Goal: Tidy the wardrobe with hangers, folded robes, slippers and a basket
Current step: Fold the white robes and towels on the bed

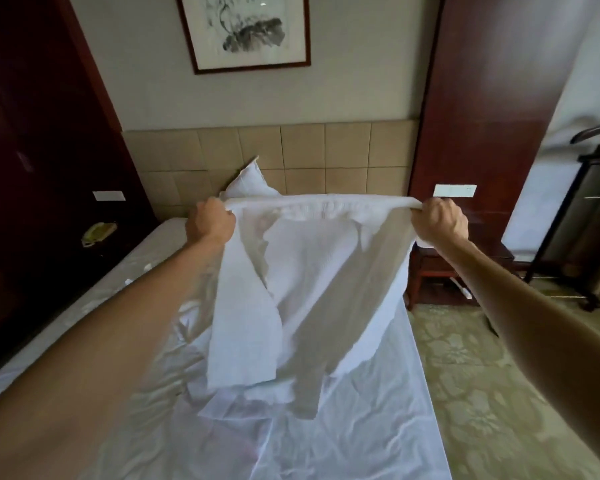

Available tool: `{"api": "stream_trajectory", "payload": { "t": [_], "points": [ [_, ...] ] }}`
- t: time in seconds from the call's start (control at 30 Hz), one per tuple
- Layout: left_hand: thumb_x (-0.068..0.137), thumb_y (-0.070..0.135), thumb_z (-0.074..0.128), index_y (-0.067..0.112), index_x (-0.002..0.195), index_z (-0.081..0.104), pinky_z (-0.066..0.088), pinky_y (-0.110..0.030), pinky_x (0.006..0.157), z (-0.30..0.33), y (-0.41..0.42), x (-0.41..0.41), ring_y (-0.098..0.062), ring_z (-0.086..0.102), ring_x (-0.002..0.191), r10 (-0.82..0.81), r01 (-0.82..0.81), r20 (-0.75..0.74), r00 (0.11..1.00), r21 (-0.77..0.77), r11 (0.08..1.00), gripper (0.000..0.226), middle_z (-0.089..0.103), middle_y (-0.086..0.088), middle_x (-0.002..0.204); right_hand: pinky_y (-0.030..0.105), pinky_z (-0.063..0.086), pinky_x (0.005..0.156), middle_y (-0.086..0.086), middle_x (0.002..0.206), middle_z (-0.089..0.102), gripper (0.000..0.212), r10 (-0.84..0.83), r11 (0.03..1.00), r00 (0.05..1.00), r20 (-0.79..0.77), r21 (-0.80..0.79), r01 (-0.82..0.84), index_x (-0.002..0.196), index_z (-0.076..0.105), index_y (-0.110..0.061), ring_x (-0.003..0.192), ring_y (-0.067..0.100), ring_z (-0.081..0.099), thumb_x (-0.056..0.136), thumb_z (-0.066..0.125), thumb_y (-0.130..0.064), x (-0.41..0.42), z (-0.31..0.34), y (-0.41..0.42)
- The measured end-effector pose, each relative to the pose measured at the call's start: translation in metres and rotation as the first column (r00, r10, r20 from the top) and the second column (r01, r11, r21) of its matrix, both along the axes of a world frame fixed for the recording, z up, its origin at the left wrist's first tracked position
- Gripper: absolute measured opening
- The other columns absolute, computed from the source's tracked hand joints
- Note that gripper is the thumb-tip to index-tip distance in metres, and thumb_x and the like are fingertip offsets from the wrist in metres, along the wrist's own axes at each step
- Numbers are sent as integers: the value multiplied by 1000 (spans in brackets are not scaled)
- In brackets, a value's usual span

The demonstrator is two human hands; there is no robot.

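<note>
Robe point(312, 271): held up above the bed point(361, 427), collar edge stretched taut between both hands so that the cloth hangs flat and can be squared for folding; its lower hem is trailed on the sheet.
Left hand point(210, 223): grip closed on the left shoulder corner of the robe.
Right hand point(439, 220): grip closed on the right shoulder corner.
Bed: used as the folding surface, judged.
Pillow point(248, 183): propped at the far headboard, behind the robe.
Wardrobe, hangers, slippers, basket: none clearly seen.
</note>
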State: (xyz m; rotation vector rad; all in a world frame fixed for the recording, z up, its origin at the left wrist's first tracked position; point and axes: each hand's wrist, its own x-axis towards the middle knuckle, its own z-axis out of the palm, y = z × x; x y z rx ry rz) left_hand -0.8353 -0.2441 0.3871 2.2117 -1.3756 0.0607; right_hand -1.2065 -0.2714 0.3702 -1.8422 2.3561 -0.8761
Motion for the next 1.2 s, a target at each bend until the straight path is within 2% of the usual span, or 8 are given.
{"api": "stream_trajectory", "payload": {
  "t": [0.17,0.27,0.4,0.57,0.7,0.9,1.07,1.2],
  "points": [
    [93,35,46,-3,104,69,58,-46,86,62,32,21,-39,68,96,-25,-8,-311,950,-105,994,46,71,-23,107,40,50,76,21,92,67,39,-35,997,952,305,-53,54,100,68,3,87,39,65,89,40,-22,21,57,35],
    [90,28,46,0,86,70,60,-35,55,93,61,30,-28,69,58,-119,9,-503,856,-216,976,38,73,-17,80,40,55,65,17,65,65,45,2,993,886,464,-103,52,80,68,5,63,34,66,87,36,-25,30,82,66],
    [89,22,45,2,79,72,38,-18,32,117,101,27,-14,56,33,-202,-3,-647,735,-301,954,35,68,-9,60,43,59,68,18,75,70,48,70,975,753,655,-206,89,79,64,0,63,32,66,85,29,-32,52,108,109],
    [91,18,38,1,73,66,48,-23,42,135,147,15,-19,60,40,-356,1,-751,555,-428,904,37,68,-13,63,36,55,68,12,102,70,48,131,938,561,817,-285,197,110,66,-7,75,27,66,92,28,-31,76,142,166],
    [96,22,37,-2,89,67,50,-23,41,144,167,14,-19,64,44,-410,-29,-774,483,-482,876,39,71,-15,68,30,52,70,4,105,62,46,186,903,523,832,-354,242,127,63,-7,88,20,60,97,32,-26,83,157,202],
    [99,22,36,-5,97,65,49,-23,40,141,180,-4,-20,66,42,-467,-22,-784,409,-520,854,40,71,-17,64,22,43,54,-9,80,56,40,211,886,486,848,-377,272,120,65,-13,70,4,54,99,34,-25,81,150,231],
    [99,20,38,-5,84,67,47,-21,37,100,161,-21,-17,61,36,-425,22,-809,405,-456,890,42,65,-8,47,31,56,72,-8,79,61,37,136,910,482,866,-302,285,109,67,-20,71,8,60,99,33,-32,65,106,216],
    [101,24,34,-6,95,68,43,-18,35,37,111,-31,-15,60,35,-342,107,-825,450,-331,938,46,68,-5,51,25,51,59,-3,85,61,36,70,941,491,868,-220,255,113,63,-17,67,9,58,102,32,-31,46,49,180]
  ]
}}
